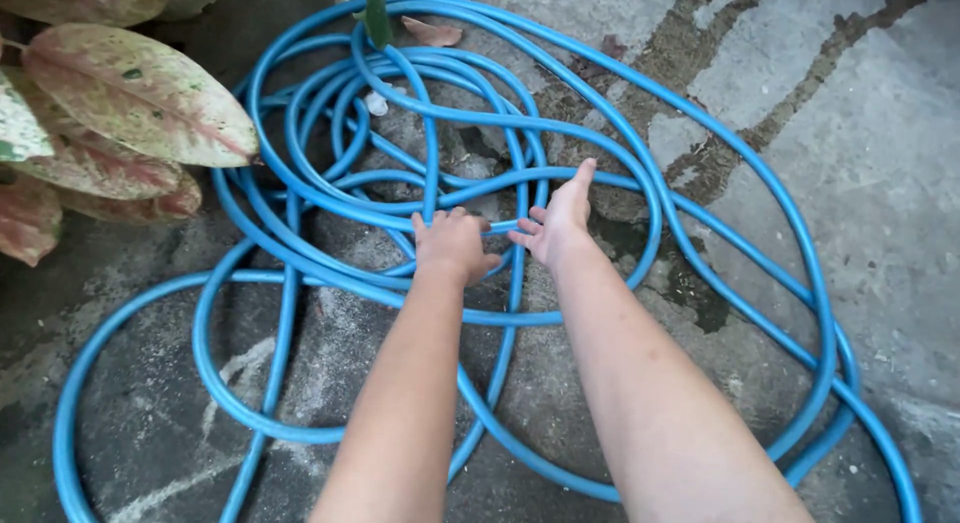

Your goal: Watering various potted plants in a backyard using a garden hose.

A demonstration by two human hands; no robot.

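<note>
Left hand [452,245] fingers curled on smooth blue hose [300,188]; right hand [560,221] fingers spread, released.

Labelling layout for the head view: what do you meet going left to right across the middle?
Pink-green leaves → left hand on the blue hose → right hand, open over the hose → cracked concrete floor.
</note>
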